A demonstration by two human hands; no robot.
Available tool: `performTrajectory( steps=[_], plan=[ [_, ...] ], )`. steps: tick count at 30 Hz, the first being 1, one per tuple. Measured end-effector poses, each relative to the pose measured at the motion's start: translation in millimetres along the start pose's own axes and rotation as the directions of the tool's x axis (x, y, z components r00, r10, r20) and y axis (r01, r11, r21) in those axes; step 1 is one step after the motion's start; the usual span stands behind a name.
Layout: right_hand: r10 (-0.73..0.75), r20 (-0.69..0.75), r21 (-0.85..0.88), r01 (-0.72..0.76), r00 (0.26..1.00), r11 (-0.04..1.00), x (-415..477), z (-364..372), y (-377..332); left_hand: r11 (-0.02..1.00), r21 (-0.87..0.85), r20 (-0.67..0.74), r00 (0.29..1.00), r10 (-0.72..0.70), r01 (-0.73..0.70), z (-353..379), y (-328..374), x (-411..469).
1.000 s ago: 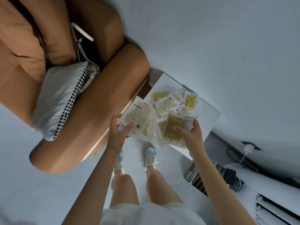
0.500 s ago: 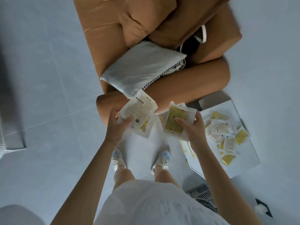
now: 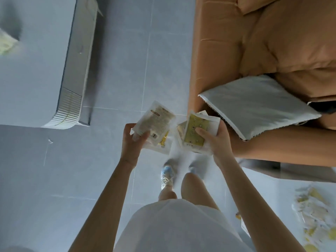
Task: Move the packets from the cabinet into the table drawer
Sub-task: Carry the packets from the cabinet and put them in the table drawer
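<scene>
While each hand carries a share, left hand (image 3: pixel 131 142) fingers clamped on pale packets (image 3: pixel 154 124) and right hand (image 3: pixel 216 140) fingers on yellow packets (image 3: pixel 195 131), a loose pile (image 3: pixel 314 217) remains well apart, no drawer visible, so the task seems midway.

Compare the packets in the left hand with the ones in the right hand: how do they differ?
The top packet in the left hand, the left packet, shows a pale printed side with a barcode; the right packet, under the right hand, shows a yellow-green panel. The left packet tilts rightward; the right packet stands nearly upright. Both are flat white-edged pouches with more packets stacked behind, held over the floor.
</scene>
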State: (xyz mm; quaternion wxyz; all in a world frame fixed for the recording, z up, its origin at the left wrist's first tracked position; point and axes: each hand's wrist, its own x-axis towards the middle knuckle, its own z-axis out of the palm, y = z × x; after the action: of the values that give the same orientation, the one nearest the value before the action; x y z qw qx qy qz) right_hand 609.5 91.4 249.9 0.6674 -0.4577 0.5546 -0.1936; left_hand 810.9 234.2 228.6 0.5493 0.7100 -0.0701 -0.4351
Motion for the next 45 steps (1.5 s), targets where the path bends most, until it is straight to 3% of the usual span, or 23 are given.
performTrajectory(
  steps=[4, 16, 20, 30, 45],
  plan=[
    [0.023, 0.074, -0.059, -0.018, 0.997, 0.998, 37.5, 58.1, -21.9, 0.994, -0.107, -0.127, 0.991, -0.030, 0.016, -37.6, 15.7, 21.5],
    [0.030, 0.272, -0.312, 0.058, 0.962, 0.948, 167.6, 180.1, -108.2, 0.968, -0.249, -0.310, 0.949, -0.063, -0.017, -94.0, 77.0, 126.8],
    [0.089, 0.372, -0.303, 0.031, 0.924, 0.952, 207.0, 218.4, -149.9, 0.941, -0.336, -0.392, 0.915, -0.095, -0.046, -99.7, 104.8, 163.3],
    [0.057, 0.507, -0.311, 0.121, 0.860, 0.943, 300.1, 341.5, -231.0, 0.860, -0.485, -0.523, 0.840, -0.141, -0.157, -140.9, 156.0, 260.3],
    [0.132, 0.589, -0.385, 0.134, 0.798, 0.913, 430.5, 557.4, -307.9, 0.778, -0.579, -0.677, 0.676, -0.290, -0.246, -244.5, 219.4, 422.4]
  ],
)
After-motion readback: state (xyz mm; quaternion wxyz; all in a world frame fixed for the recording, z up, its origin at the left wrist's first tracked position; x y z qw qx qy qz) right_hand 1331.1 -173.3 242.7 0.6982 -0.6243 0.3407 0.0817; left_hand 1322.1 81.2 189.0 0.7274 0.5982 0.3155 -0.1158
